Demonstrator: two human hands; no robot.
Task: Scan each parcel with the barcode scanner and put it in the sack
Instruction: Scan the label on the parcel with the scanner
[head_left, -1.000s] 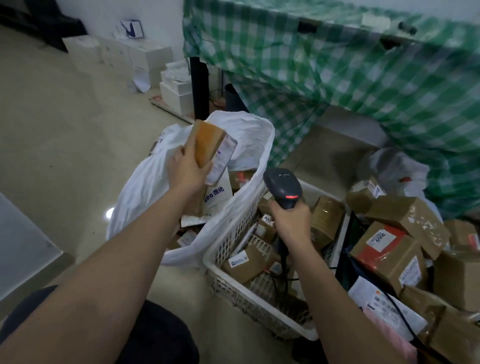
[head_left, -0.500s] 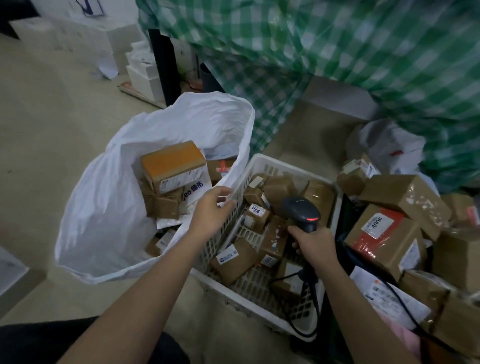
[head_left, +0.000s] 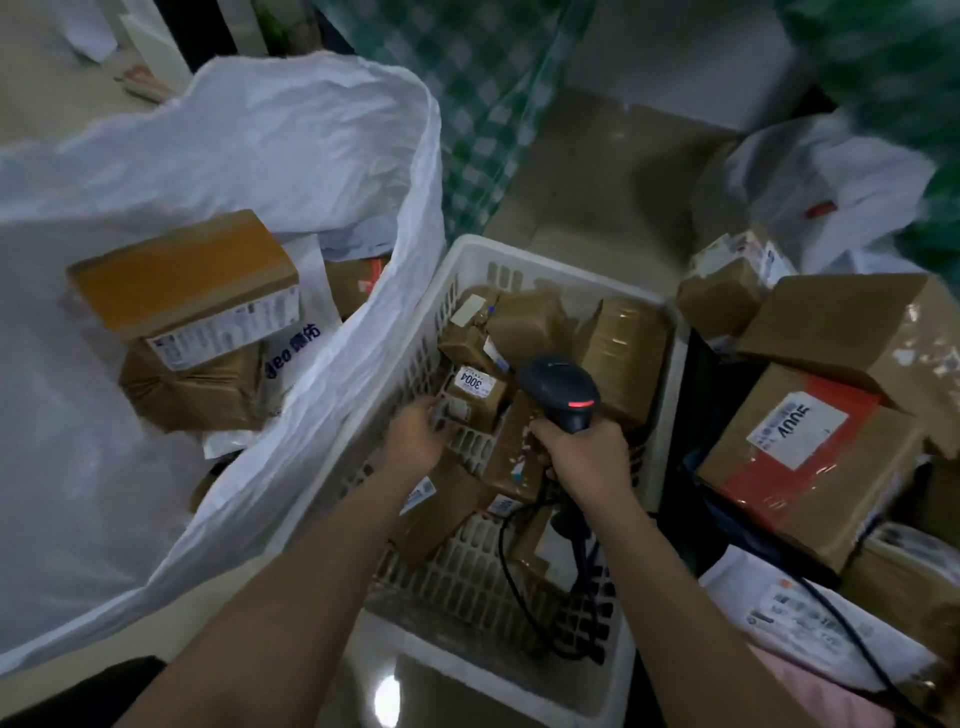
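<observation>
Left hand reached for the labelled parcel.
It lay just beyond the loosely open fingers; the right hand gripped the scanner beside it.

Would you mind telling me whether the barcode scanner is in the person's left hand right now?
No, the right hand grips the barcode scanner, while the left hand reaches among the parcels in the white basket.

I see the sack mouth gaping wide on the left, boxes piled low inside. The basket rim and crowded parcels hem my hands in; cartons wall the right.
</observation>
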